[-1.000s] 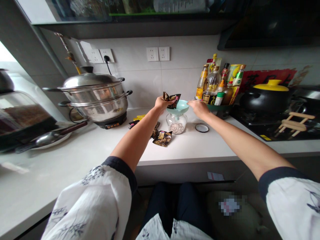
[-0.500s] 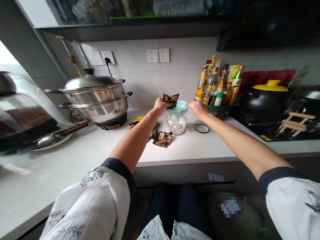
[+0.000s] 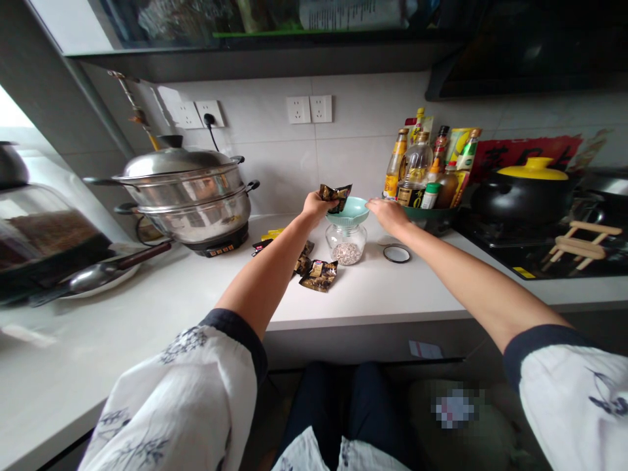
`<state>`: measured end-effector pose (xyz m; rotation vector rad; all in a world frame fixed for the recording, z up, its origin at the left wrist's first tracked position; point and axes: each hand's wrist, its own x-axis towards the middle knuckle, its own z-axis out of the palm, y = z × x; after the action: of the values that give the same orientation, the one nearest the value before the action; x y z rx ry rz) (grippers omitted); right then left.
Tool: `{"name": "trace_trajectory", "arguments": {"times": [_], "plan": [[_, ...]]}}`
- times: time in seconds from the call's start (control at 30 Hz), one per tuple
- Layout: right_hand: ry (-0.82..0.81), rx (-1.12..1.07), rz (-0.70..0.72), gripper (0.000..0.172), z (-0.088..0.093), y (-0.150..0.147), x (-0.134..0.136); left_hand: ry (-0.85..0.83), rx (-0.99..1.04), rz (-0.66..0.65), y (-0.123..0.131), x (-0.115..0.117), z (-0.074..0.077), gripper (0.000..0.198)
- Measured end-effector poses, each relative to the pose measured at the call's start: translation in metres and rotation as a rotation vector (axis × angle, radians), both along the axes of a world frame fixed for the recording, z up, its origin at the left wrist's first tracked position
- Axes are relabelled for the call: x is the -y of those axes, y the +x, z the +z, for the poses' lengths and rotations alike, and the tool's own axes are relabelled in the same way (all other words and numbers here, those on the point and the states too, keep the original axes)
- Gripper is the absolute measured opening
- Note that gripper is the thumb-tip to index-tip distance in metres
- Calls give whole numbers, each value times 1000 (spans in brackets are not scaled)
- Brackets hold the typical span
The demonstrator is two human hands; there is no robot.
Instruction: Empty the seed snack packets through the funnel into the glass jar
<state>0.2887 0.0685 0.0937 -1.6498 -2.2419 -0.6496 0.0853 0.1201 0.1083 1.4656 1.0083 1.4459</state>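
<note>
The step in hand looks like emptying a small packet [image 3: 335, 193] into the funnel [image 3: 348, 212] that sits in the mouth of a glass jar [image 3: 346, 244]; the jar stands far back on the white counter [image 3: 383, 288], a shallow layer of seeds at its bottom. The next move calls for tipping the torn mouth of the packet squarely over the funnel bowl and keeping the funnel level so nothing spills onto the counter.

The left hand [image 3: 314, 205] is pinched tight on the packet, holding it just above the funnel's left rim. The right hand [image 3: 389, 213] lies at the funnel's right rim, fingers curled loosely; whether they actually grip the rim is hard to tell at this distance. More packets [image 3: 318, 274] lie on the counter nearer and left of the jar, and a dark ring [image 3: 396, 253] lies to its right.
</note>
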Motion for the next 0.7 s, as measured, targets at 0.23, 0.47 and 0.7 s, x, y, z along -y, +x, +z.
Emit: {"name": "trace_trajectory", "arguments": {"times": [0.23,0.47,0.7], "plan": [[13,8,-1,37,-1,-2,-12,-27,3,38,3,-8,3,24],[41,21,6,36,-2,-3,-22,9,13,45,3,-14,0,26],[35,2,19,35,-5,0,-24,-30,2,-5,-2,-21,3,21]]}}
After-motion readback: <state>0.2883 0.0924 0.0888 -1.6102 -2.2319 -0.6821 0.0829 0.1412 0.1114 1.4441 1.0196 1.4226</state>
